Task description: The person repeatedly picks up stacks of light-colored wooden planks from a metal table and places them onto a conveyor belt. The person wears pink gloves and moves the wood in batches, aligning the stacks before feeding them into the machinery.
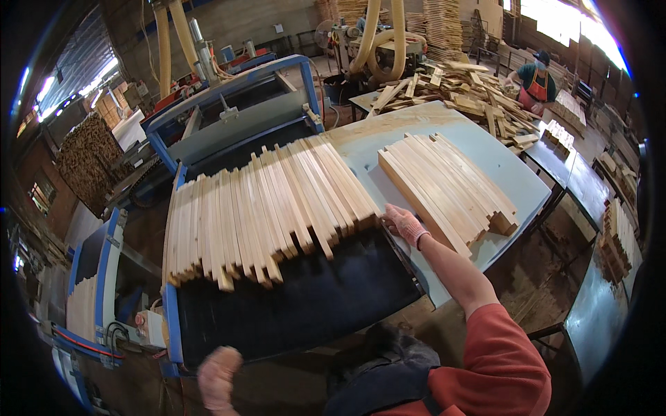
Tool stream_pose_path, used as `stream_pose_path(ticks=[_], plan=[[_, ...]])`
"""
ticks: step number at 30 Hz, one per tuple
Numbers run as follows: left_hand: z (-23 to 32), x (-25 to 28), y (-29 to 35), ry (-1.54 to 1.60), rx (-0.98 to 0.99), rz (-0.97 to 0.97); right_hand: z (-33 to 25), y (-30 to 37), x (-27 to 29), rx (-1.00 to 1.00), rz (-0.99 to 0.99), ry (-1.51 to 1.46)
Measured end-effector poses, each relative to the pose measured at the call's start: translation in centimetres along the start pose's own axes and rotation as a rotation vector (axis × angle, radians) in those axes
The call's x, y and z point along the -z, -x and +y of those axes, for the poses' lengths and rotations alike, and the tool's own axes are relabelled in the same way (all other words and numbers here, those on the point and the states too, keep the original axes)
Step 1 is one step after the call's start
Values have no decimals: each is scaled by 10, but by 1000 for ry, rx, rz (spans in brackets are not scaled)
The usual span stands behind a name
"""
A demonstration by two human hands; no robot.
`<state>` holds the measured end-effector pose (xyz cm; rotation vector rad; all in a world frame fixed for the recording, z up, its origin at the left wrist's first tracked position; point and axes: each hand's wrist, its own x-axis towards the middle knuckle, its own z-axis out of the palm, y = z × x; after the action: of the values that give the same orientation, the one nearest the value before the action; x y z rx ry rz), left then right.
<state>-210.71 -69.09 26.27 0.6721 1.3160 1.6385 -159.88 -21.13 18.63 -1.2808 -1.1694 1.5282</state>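
Clearly best to square the near ends first, sliding the row sideways without tipping any piece. Far: blue machine frame [229,90], dull painted metal. Centre: black conveyor belt [298,298], matte, carrying a fanned row of wooden slats [257,215], pale, narrow, rough-sawn. Right: light-blue counter [499,166] bearing a second slat stack [451,187]. Right hand [404,223], knit-gloved, fingers curled against the row's right end. Left hand [218,378] low, near, blurred; fingers' spread impossible to tell.

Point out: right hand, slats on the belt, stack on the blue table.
right hand [404,223], head view, back of glove
slats [263,208], head view, middle of row
stack [447,187], head view, top face
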Motion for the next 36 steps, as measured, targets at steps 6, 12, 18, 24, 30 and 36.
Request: stream_pose_path(ticks=[6, 12, 18, 24, 30, 36], plan=[[-212, -5, 69, -69, 606, 100, 8, -1, 3, 9, -5, -166], [-366, 4, 103, -452, 906, 328, 1, 10, -3, 10, 25, -70], [-391, 3, 137, -671, 1021, 267, 18, 1, -2, 90, 102, 111], [-424, 53, 183, -1330, 767, -200, 37, -1, -18, 367, 214, 255], [-414, 38, 143, -668, 793, 315, 52, -2, -21, 423, 238, 269], [-442, 31, 154, -1044, 701, 30, 53, 0, -16, 401, 229, 300]])
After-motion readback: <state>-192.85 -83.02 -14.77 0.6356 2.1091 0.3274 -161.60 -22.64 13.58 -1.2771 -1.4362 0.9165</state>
